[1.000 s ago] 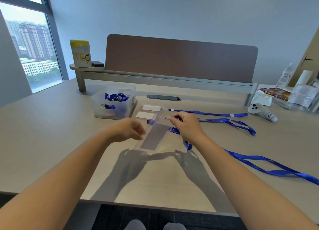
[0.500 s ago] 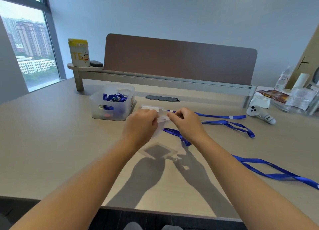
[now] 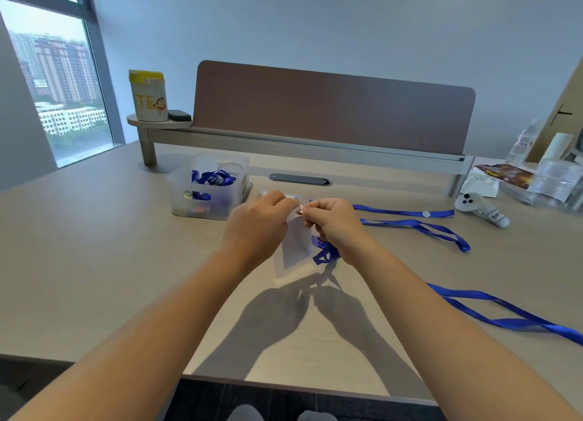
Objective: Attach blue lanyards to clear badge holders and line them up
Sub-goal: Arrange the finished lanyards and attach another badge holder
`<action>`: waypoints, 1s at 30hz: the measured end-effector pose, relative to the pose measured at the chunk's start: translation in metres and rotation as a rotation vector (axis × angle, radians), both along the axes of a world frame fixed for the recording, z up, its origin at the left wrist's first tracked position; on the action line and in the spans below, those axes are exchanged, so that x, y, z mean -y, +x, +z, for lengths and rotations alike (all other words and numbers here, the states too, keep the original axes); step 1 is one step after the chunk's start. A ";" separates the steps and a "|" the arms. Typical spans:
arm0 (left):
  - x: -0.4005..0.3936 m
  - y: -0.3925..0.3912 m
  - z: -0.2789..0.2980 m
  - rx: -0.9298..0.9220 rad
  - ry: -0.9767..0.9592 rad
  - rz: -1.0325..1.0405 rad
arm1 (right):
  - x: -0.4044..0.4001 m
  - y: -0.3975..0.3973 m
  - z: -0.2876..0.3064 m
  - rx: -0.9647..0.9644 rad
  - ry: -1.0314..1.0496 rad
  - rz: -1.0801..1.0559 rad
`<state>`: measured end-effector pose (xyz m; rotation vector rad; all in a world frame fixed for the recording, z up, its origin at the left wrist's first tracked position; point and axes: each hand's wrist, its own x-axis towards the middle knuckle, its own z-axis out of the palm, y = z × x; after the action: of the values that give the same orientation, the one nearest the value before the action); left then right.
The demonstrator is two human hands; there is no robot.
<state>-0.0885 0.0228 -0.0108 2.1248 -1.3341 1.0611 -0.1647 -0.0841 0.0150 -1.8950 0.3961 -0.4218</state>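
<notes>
Taking the clear storage bin (image 3: 208,187) as our landmark, we count one yellow-lidded canister (image 3: 148,96) on the small shelf behind it and to its left, with one dark flat object (image 3: 179,115) just beside the canister. Inside the bin we see a tangle of blue lanyards (image 3: 210,178); we cannot count them.

Just right of the bin, our two hands meet above the desk (image 3: 94,247). Our left hand (image 3: 257,223) has its fingers curled, pinching the top edge of one clear badge holder (image 3: 293,250). The holder hangs tilted above the desktop, its long axis running from the hands down toward us, top end pointing away. Our right hand (image 3: 336,225) is also curled, pinching at the holder's top, where we take the clip to be, though it is too small to tell; a bunched loop of the blue lanyard (image 3: 325,253) hangs below this hand.

Behind the hands, partly hidden, lies at least one more badge holder (image 3: 291,197) flat on the desk.

Farther right of the bin we count three stretches of blue ribbon: a straight strap (image 3: 403,212), a looped lanyard (image 3: 441,231), and a long strand (image 3: 504,313) trailing toward the near right edge. Farthest right we see one white controller (image 3: 481,207).
</notes>
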 end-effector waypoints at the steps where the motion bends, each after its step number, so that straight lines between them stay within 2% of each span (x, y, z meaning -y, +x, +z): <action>1: 0.000 0.001 0.001 0.015 -0.001 -0.003 | -0.001 0.000 0.000 -0.001 -0.014 0.000; 12: -0.005 0.013 0.011 0.279 0.187 -0.061 | -0.002 0.000 0.000 -0.010 -0.140 0.046; 21: -0.004 0.010 0.009 0.244 0.186 -0.020 | -0.003 0.005 -0.003 0.018 -0.228 0.061; 25: 0.000 0.007 0.009 0.060 0.061 0.003 | -0.004 0.007 -0.001 0.069 -0.190 0.032; 30: 0.003 -0.001 0.014 -0.465 -0.189 -0.049 | -0.006 0.010 -0.003 0.128 -0.198 -0.001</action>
<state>-0.0900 0.0197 0.0030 2.0210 -1.0131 0.5920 -0.1546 -0.0776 0.0118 -2.0455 0.2784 -0.5976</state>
